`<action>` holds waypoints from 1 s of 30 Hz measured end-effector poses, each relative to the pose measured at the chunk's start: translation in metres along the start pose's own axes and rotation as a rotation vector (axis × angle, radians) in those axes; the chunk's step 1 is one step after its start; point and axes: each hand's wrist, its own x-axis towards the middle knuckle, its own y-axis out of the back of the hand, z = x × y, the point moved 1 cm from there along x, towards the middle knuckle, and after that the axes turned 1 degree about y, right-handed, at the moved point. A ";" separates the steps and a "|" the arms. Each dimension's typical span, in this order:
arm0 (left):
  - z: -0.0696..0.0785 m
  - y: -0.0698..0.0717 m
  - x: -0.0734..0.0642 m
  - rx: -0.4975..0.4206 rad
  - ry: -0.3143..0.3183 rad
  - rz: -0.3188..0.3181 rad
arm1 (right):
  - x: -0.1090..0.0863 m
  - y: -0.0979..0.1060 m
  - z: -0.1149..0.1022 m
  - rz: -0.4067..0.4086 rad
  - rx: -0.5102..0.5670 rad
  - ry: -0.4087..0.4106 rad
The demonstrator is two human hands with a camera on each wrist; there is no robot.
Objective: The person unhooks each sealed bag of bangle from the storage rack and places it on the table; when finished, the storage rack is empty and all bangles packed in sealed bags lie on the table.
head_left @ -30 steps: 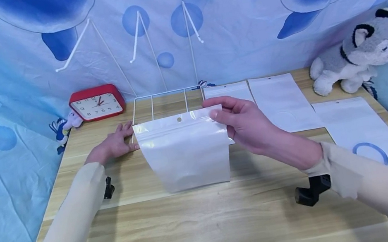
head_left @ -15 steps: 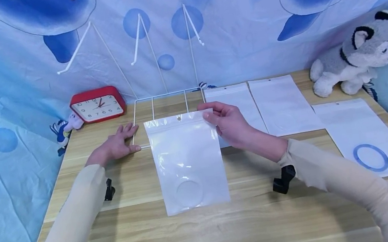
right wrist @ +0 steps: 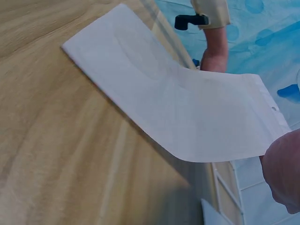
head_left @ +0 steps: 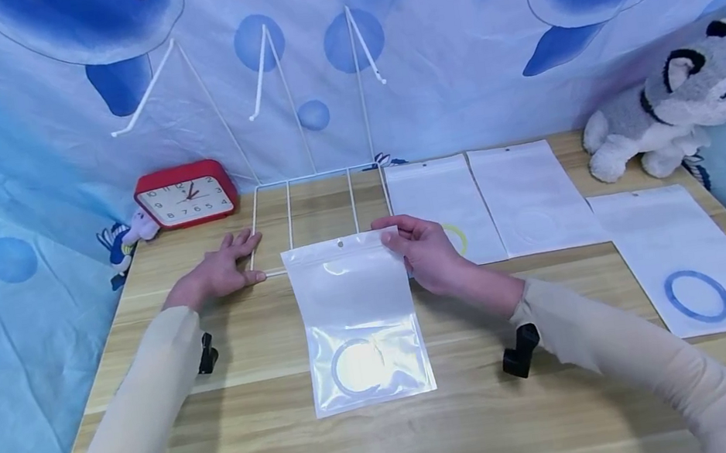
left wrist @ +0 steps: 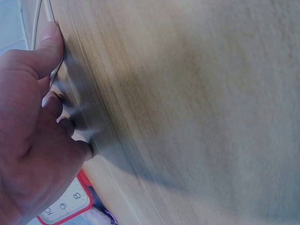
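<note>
My right hand point(head_left: 425, 255) pinches the upper right corner of a white zip-lock bag point(head_left: 352, 283), which has a small hang hole at its top. A pale ring outline shows in its lower half. In the right wrist view the bag point(right wrist: 187, 112) bends, its lower part near the wooden table and its top raised. My left hand point(head_left: 217, 268) rests at the front left corner of a white wire rack point(head_left: 289, 214), fingers spread. Seen from the left wrist, the thumb of that hand point(left wrist: 33, 122) touches the rack's wire.
Three white bags lie to the right: one with a yellow ring point(head_left: 433, 200), one paler point(head_left: 523, 195), one with a blue ring point(head_left: 655, 245). A red clock point(head_left: 186, 196) stands left of the rack. Rack hooks point(head_left: 259, 74) jut forward. A plush dog point(head_left: 668, 102) sits at the back right.
The bag in my right hand has come lower and nearer, and tilted so that its front and the ring outline face up. My left hand has stayed at the rack's corner.
</note>
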 end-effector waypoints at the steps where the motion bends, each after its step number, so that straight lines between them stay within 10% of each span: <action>1: 0.000 0.000 0.000 -0.001 0.000 -0.002 | 0.000 0.000 0.003 0.004 -0.001 -0.004; 9: 0.001 -0.001 0.001 -0.006 0.009 0.000 | 0.005 0.004 0.015 -0.037 -0.003 -0.027; 30: -0.001 -0.002 0.002 -0.026 0.047 0.000 | 0.028 0.018 0.010 -0.288 -0.577 0.114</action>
